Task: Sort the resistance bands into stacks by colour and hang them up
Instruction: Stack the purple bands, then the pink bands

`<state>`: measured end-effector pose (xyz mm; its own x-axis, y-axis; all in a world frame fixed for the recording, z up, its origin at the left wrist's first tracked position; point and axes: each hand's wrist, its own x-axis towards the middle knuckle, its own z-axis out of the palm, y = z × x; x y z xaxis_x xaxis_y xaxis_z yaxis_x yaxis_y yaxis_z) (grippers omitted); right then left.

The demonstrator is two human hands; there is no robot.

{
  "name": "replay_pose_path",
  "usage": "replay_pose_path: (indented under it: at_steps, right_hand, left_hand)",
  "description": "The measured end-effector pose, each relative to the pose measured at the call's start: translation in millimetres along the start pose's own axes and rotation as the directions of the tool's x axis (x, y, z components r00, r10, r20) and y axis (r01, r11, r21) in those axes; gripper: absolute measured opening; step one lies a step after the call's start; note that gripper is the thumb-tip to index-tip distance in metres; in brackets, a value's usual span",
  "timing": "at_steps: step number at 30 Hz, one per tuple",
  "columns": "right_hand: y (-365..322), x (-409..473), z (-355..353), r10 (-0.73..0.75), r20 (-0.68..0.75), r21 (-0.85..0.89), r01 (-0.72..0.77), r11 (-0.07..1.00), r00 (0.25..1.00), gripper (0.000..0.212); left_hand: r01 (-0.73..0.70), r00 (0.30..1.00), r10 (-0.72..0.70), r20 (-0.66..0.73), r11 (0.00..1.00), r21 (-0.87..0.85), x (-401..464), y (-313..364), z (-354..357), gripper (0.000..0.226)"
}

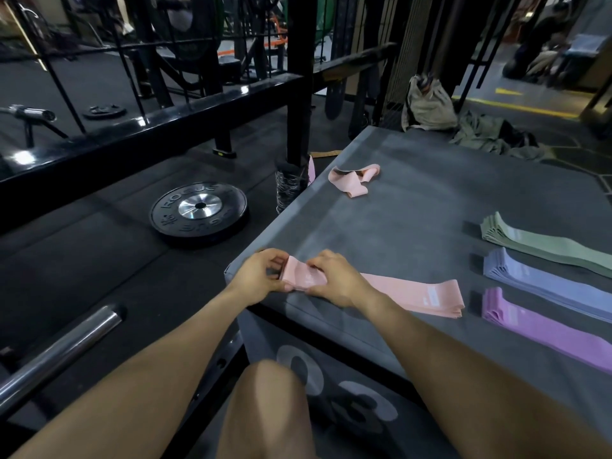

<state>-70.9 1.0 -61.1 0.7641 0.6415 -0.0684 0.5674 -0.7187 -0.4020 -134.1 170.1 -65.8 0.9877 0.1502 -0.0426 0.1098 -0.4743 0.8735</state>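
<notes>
A stack of pink bands (414,294) lies flat along the near edge of a grey padded box (397,220). My left hand (260,276) pinches the stack's left end. My right hand (334,279) grips the same end from the right, fingers curled over it. Loose crumpled pink bands (352,180) lie at the box's far left. On the right side lie three neat stacks: green (543,246), blue (543,283) and purple (543,329).
A black weight plate (198,213) lies on the dark floor left of the box, beside a black rack post (298,94). A steel barbell (59,356) crosses the lower left. A bag (427,104) and clothes (490,134) sit behind the box. My knee (265,402) is below.
</notes>
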Motion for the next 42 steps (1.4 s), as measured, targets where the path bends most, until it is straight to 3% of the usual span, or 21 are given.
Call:
replay_pose_path:
  at_steps: [5,8,10,13,16,21,24,28,35,37,42]
  right_hand:
    - [1.0,-10.5,-5.6,-0.001,-0.002,0.011,0.001,1.000,1.000,0.065]
    - [9.7,-24.7,-20.5,0.018,-0.031,0.007,-0.017,1.000,0.999,0.069]
    - [20.5,-37.2,-34.1,0.039,-0.045,-0.003,-0.039,0.999,0.998,0.068]
    - [45.2,-59.9,-53.8,0.102,-0.038,-0.056,-0.104,0.993,0.994,0.070]
    - [73.9,-83.7,-70.7,0.181,-0.023,-0.103,-0.182,0.978,0.983,0.073]
    - [109.5,-106.6,-86.3,0.267,0.064,-0.245,-0.244,0.938,0.961,0.079]
    - [121.8,-110.7,-85.0,0.294,0.095,-0.243,-0.264,0.933,0.951,0.065]
    - [131.2,-116.9,-83.0,0.256,0.085,-0.192,-0.236,0.953,0.963,0.043]
    - [129.9,-116.2,-87.6,0.222,0.086,-0.184,-0.204,0.962,0.971,0.057]
    - [127.6,-107.7,-98.6,0.210,0.034,-0.128,-0.204,0.971,0.977,0.066]
    - [126.5,-58.9,-120.4,0.223,-0.070,-0.018,-0.224,0.974,0.972,0.057]
  left_hand:
    - [-0.031,0.999,0.033,-0.030,0.998,0.057,-10.5,7.5,-1.8,0.077]
    - [-0.138,0.973,0.167,-0.161,0.975,0.174,-10.9,25.7,2.0,0.054]
    - [-0.204,0.957,0.242,-0.158,0.953,0.222,-6.9,43.9,13.8,0.042]
    - [-0.315,0.944,0.330,0.012,0.889,0.332,1.5,66.6,47.0,0.041]
    - [-0.365,0.931,0.330,0.156,0.830,0.422,8.2,82.1,84.3,0.047]
    - [-0.405,0.902,0.199,0.382,0.694,0.596,18.3,95.4,121.4,0.074]
    - [-0.418,0.885,0.129,0.447,0.644,0.641,23.2,93.2,126.3,0.078]
    - [-0.396,0.887,0.113,0.448,0.685,0.611,26.7,87.3,124.9,0.069]
    - [-0.407,0.878,0.100,0.469,0.669,0.621,32.1,90.6,122.6,0.071]
    - [-0.374,0.896,0.111,0.430,0.710,0.597,40.7,98.1,119.1,0.066]
    - [-0.260,0.957,0.156,0.243,0.829,0.494,82.7,117.4,107.7,0.053]
